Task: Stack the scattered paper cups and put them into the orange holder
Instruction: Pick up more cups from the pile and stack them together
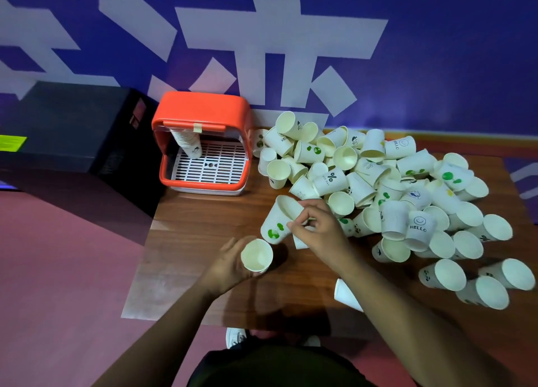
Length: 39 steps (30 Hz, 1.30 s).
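Observation:
My left hand (230, 265) grips an upright white paper cup (256, 255) near the table's front left, its mouth facing up. My right hand (316, 226) pinches the rim of a tilted cup with green dots (276, 222), just above and right of the first cup. A big heap of scattered paper cups (378, 182) covers the right half of the wooden table (203, 220). The orange holder (203, 115) stands at the back left of the table, with a stack of cups (189, 142) leaning inside it on a white grid.
A black box (72, 124) sits left of the holder, off the table's edge. A lone cup (346, 295) lies under my right forearm near the front edge. The blue and white wall rises right behind the holder and heap. Bare wood lies between holder and hands.

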Available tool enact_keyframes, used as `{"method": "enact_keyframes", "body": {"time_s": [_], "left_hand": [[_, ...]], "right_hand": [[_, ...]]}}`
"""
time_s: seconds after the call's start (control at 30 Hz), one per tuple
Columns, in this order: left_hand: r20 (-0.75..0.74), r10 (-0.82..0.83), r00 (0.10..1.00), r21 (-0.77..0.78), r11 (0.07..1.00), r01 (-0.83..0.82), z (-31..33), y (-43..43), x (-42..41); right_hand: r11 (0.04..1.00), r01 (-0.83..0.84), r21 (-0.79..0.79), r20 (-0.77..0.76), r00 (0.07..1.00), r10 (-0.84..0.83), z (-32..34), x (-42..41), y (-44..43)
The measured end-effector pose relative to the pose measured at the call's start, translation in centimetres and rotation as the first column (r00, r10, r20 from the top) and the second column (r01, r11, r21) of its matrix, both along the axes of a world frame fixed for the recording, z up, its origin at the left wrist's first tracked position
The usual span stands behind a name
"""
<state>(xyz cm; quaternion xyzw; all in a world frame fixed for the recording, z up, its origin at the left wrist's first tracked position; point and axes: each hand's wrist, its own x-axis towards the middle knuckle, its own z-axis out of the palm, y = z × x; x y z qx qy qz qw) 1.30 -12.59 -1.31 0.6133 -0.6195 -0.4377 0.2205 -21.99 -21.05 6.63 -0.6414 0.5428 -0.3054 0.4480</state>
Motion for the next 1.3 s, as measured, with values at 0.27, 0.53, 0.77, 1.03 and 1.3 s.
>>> {"method": "enact_keyframes", "body": {"time_s": [0.27,0.53,0.77,1.03,1.3], "left_hand": [[-0.234,0.128,0.964,0.232,0.97,-0.072,-2.7,1.1,0.3],[-0.26,0.22,0.94,0.293,0.946,-0.14,-2.8,1.2,-0.7],[-0.406,0.217,0.888,0.4,0.916,-0.041,-2.8,1.5,-0.8],[-0.361,0.222,0.906,0.341,0.935,-0.094,-2.5,1.4,-1.4],[-0.325,0.193,0.926,0.281,0.954,-0.101,-2.4,1.5,-3.0]], "right_hand": [[0.964,-0.259,0.063,-0.149,0.952,0.266,-1.7,0.5,1.9],[0.892,-0.452,-0.02,-0.309,0.851,0.425,-3.4,2.7,2.7],[0.882,-0.471,0.02,-0.415,0.799,0.436,-5.8,1.8,2.7],[0.898,-0.422,0.127,-0.42,0.797,0.434,-8.0,1.2,3.5],[0.97,-0.115,0.215,-0.528,0.822,0.214,-8.7,-6.1,4.5]]}}
